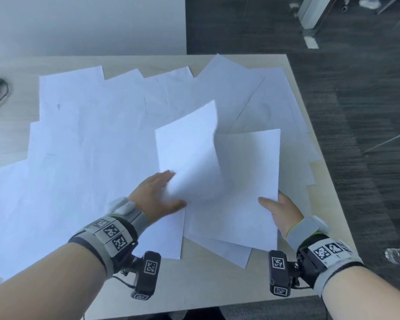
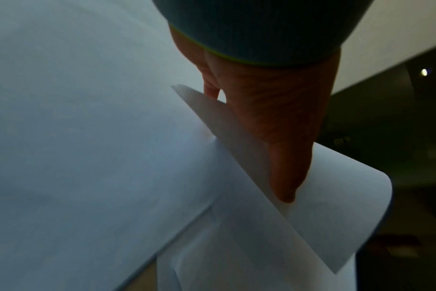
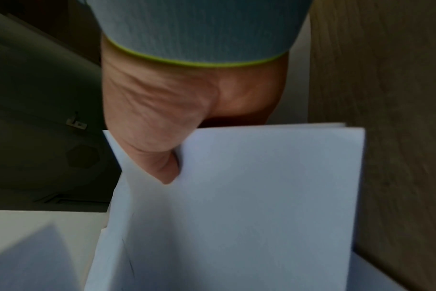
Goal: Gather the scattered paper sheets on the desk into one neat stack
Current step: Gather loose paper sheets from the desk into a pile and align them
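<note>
Surface (image 1: 217, 280) covered with scattered paper sheets (image 1: 90, 135), spreading left of and beyond both grips. Small stack (image 1: 245, 181): pinched at its near right edge by the right hand (image 1: 280, 211), thumb on top. Curling sheet (image 1: 189, 144): held by the left hand (image 1: 159, 195), just left of the stack.

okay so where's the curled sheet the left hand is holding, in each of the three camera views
Head: curled sheet, centre, bowed up above the left hand.
Left wrist: same sheet, lower right, its edge crossing the thumb.
Right wrist: I cannot tell; only the held stack is clear.
Shared landmark: that stack, held by the right hand.
</note>
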{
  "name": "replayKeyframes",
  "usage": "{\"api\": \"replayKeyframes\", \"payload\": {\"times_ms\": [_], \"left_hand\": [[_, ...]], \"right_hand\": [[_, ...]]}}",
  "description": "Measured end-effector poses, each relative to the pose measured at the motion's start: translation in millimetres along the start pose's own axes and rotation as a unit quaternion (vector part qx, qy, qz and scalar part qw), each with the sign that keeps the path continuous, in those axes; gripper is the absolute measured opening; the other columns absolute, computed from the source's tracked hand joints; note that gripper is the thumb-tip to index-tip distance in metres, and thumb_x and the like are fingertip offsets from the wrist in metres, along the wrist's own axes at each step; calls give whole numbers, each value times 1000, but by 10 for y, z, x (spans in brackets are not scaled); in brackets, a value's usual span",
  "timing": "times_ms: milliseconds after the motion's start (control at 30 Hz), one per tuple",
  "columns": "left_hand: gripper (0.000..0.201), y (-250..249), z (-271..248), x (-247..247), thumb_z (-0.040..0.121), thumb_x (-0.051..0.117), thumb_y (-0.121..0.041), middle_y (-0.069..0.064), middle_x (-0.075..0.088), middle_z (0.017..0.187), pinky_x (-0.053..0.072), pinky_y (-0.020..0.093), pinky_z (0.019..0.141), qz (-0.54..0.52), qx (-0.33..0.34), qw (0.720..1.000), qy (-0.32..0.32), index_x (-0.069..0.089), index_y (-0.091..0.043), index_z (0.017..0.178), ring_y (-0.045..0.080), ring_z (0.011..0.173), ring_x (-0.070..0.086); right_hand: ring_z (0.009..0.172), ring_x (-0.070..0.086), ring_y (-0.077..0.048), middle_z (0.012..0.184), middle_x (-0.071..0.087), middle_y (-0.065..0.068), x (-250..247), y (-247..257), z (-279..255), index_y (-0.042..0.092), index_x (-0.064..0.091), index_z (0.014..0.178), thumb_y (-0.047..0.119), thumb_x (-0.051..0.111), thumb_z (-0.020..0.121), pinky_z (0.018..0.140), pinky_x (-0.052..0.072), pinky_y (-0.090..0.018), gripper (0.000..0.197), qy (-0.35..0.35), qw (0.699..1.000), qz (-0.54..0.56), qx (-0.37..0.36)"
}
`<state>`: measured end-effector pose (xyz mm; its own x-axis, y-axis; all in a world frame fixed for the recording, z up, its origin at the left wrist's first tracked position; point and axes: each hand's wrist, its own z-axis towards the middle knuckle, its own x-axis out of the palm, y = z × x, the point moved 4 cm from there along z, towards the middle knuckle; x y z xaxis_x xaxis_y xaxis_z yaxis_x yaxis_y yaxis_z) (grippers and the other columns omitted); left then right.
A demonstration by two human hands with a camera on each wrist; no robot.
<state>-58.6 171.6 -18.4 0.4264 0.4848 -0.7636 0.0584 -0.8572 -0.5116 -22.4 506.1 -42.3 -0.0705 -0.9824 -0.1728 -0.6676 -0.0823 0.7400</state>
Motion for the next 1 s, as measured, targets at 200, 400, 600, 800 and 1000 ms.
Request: {"api": "replayKeyframes", "payload": {"times_ms": [200, 400, 600, 800, 1000], "left_hand": [[103, -505, 122, 554, 74, 54, -85, -22, 13, 168, 11, 37, 128, 102, 74, 988, 93, 17, -42, 159, 7, 157, 5], [106, -687, 178, 740, 72, 48, -89, -17, -8, 170, -2, 41, 126, 173, 100, 973, 120, 10, -43, 160, 11, 157, -12], [104, -521, 133, 701, 77, 54, -82, -18, -20, 167, -6, 39, 127, 153, 92, 977, 113, 3, -47, 160, 9, 154, -21], [116, 229, -112, 314, 68, 54, -89, -13, -33, 164, -2, 50, 127, 171, -81, 980, 58, -7, -49, 158, 16, 153, -28], [130, 300, -319, 332, 57, 50, -96, -6, -23, 167, 5, 58, 124, 197, -117, 971, 64, -10, -41, 158, 21, 155, -24]], "right_hand": [[121, 58, -29, 133, 62, 6, 25, -153, 6, 32, 59, 132, 85, 51, 74, 110, 42, -51, 79, -82, 988, 38, 129], [134, 51, -37, 146, 54, -13, 35, -112, -98, 18, 50, 145, 86, 37, 82, 109, 39, -48, 93, -55, 982, 74, 165], [88, 69, -20, 116, 73, -10, 59, -116, -30, 20, 71, 96, 28, 63, 97, 84, 52, -36, 11, -21, 990, 82, 109], [91, 69, -32, 98, 74, -9, 40, -101, 37, 18, 73, 96, 10, 59, 97, 91, 55, -52, 16, -44, 996, 49, 63], [89, 67, -32, 100, 74, -11, 105, -3, 140, 24, 73, 88, 15, 60, 96, 93, 53, -59, 18, -69, 996, 37, 40]]}}
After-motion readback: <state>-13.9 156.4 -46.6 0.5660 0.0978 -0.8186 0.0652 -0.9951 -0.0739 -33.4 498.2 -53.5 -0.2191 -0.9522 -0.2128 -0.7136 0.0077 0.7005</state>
